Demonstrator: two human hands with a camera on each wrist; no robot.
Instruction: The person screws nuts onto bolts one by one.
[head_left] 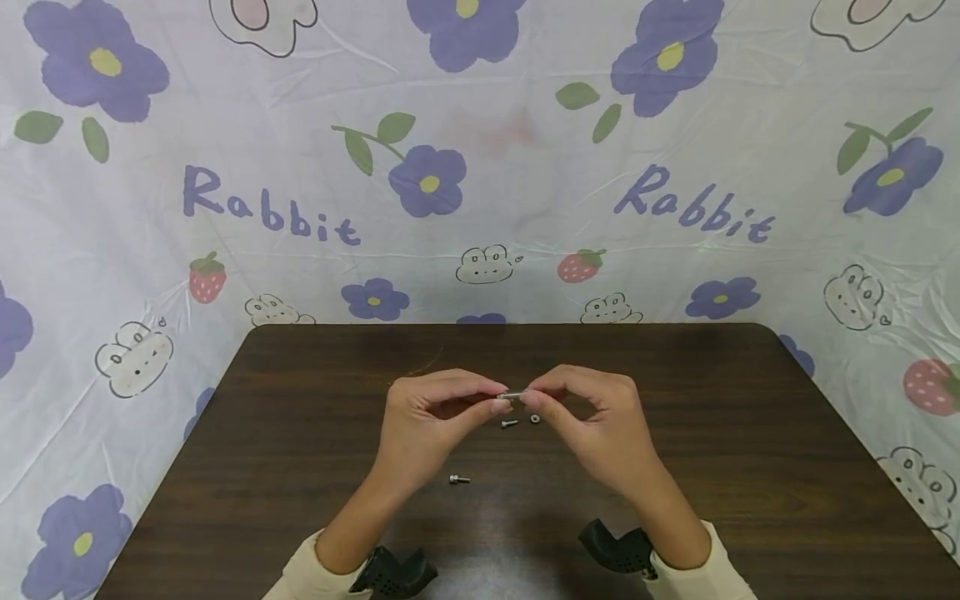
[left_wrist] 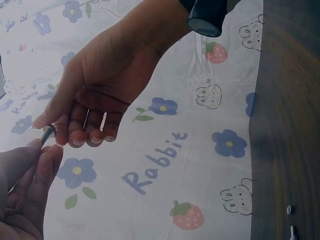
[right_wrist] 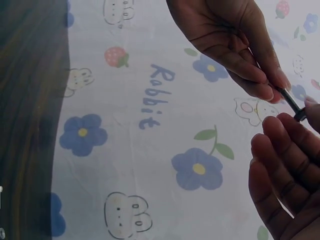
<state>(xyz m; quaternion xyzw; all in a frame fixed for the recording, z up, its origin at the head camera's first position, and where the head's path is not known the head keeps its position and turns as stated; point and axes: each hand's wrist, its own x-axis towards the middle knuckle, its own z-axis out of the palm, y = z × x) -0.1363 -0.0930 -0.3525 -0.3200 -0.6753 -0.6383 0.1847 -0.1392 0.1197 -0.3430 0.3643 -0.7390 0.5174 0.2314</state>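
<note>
Above the table, a slim metal bolt (head_left: 513, 395) bridges the fingertips of both hands. My left hand (head_left: 427, 412) pinches its shank end between thumb and fingers. My right hand (head_left: 596, 412) grips the wider end with thumb and index finger. In the left wrist view the bolt (left_wrist: 46, 134) runs from the near left hand (left_wrist: 25, 180) up to the right hand (left_wrist: 107, 75). The right wrist view shows its dark shank (right_wrist: 290, 100) between the left hand (right_wrist: 235, 45) and the right hand (right_wrist: 295, 165). Whether a nut sits at the wide end cannot be told.
On the dark wooden table (head_left: 300, 467) lie a short screw (head_left: 509, 424) and a small ring-shaped nut or washer (head_left: 535, 419) below the hands. Another screw (head_left: 459, 479) lies closer, to the left. A printed cloth (head_left: 480, 208) surrounds the table's back and sides.
</note>
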